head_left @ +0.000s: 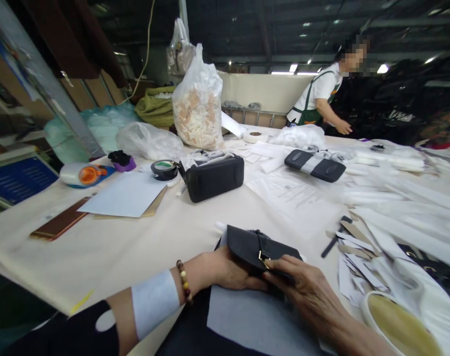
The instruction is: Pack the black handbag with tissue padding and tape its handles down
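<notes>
A black handbag [247, 247] with a flap, a narrow strap and a gold buckle [262, 258] is at the table's near edge. From the left, my left hand [232, 269] grips the bag below its flap, with the fingertips partly hidden under it. My right hand [302, 282] pinches the strap end at the buckle between thumb and fingers. Beneath both hands lies a pale grey sheet [254, 321] over dark material. A beaded bracelet and a white band circle my left wrist and forearm.
Farther back stand a black bag [217, 178] and a dark wrapped case [315, 165]. Tape rolls [164, 169] and white sheets [124, 194] lie left. Paper strips [358, 257] and a round tub [398, 321] are right. Behind the table, a co-worker [321, 94] leans right.
</notes>
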The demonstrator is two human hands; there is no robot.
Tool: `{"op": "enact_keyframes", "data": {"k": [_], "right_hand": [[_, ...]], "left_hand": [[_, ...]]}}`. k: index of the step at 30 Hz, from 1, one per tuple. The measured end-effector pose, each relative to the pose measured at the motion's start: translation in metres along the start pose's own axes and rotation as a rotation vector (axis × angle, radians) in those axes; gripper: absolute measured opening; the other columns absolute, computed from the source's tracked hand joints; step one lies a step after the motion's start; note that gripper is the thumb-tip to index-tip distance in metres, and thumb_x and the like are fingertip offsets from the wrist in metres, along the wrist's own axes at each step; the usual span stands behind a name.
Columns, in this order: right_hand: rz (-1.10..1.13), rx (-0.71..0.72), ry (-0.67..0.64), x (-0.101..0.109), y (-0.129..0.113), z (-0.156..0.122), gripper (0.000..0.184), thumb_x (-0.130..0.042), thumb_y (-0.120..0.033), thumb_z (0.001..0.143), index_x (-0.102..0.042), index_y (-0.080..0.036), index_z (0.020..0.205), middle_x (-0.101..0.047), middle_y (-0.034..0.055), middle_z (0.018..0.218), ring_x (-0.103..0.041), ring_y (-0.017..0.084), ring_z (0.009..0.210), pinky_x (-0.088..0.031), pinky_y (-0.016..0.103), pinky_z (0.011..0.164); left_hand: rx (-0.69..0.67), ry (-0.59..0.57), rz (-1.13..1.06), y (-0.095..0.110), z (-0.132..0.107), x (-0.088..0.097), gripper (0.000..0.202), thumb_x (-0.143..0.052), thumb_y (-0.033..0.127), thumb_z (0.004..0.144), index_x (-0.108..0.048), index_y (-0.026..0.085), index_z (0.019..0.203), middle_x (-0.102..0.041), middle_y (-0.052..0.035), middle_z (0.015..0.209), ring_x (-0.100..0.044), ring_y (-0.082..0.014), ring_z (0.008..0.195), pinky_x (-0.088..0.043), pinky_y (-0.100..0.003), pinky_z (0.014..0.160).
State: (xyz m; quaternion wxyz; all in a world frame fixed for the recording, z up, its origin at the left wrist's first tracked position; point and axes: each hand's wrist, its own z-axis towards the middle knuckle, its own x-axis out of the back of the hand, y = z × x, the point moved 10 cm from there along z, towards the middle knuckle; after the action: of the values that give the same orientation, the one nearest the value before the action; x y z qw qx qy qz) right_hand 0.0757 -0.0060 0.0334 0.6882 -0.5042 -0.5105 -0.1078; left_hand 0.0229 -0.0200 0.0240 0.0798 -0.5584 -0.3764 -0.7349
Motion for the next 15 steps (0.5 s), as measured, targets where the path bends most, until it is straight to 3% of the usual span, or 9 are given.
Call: {"op": "enact_keyframes", "data": {"k": [4, 8, 11, 13, 15], "right_hand": [[0.154, -0.049, 0.021, 0.002, 0.006, -0.002, 0.026, -0.046, -0.042, 0.088, -0.066, -0.024, 0.09, -0.064, 0.0003, 0.085, -0.06, 0.017, 0.08, -0.043, 0.028, 0.07], [0.246, -0.109, 0.021, 0.003, 0.011, -0.004, 0.031, -0.045, -0.047, 0.087, -0.066, -0.023, 0.088, -0.066, 0.0, 0.088, -0.06, 0.019, 0.085, -0.041, 0.029, 0.074], [0.267, -0.131, 0.013, 0.004, 0.012, -0.004, 0.034, -0.044, -0.049, 0.086, -0.065, -0.022, 0.085, -0.066, 0.0004, 0.085, -0.058, 0.019, 0.082, -0.04, 0.029, 0.072], [0.257, -0.132, -0.005, 0.003, 0.011, -0.002, 0.036, -0.043, -0.05, 0.085, -0.064, -0.021, 0.082, -0.064, 0.0006, 0.079, -0.056, 0.019, 0.076, -0.039, 0.028, 0.066], [0.249, -0.136, -0.025, 0.002, 0.01, 0.0, 0.038, -0.043, -0.051, 0.084, -0.063, -0.019, 0.077, -0.06, 0.0002, 0.072, -0.052, 0.017, 0.069, -0.036, 0.027, 0.06]], "left_hand": [[-0.006, 0.08, 0.02, -0.006, -0.005, 0.008, 0.056, -0.057, 0.043, 0.084, -0.041, 0.02, 0.132, -0.044, -0.009, 0.138, -0.034, -0.0247, 0.131, -0.025, -0.037, 0.109], [0.025, 0.076, 0.101, -0.006, -0.015, 0.017, 0.049, -0.059, 0.038, 0.083, -0.047, 0.021, 0.127, -0.047, -0.0082, 0.136, -0.033, -0.0253, 0.131, -0.018, -0.04, 0.111], [0.168, 0.027, 0.101, -0.002, -0.028, 0.027, 0.033, -0.059, 0.031, 0.083, -0.059, 0.016, 0.113, -0.059, -0.0106, 0.12, -0.046, -0.0281, 0.121, -0.027, -0.044, 0.106], [0.212, -0.003, 0.032, 0.013, -0.037, 0.033, 0.028, -0.055, 0.034, 0.086, -0.061, 0.015, 0.106, -0.064, -0.01, 0.11, -0.055, -0.0251, 0.109, -0.038, -0.038, 0.098], [0.16, -0.018, -0.057, 0.038, -0.045, 0.035, 0.041, -0.052, 0.048, 0.085, -0.057, 0.018, 0.112, -0.062, -0.0079, 0.114, -0.057, -0.0218, 0.106, -0.043, -0.031, 0.092]]}}
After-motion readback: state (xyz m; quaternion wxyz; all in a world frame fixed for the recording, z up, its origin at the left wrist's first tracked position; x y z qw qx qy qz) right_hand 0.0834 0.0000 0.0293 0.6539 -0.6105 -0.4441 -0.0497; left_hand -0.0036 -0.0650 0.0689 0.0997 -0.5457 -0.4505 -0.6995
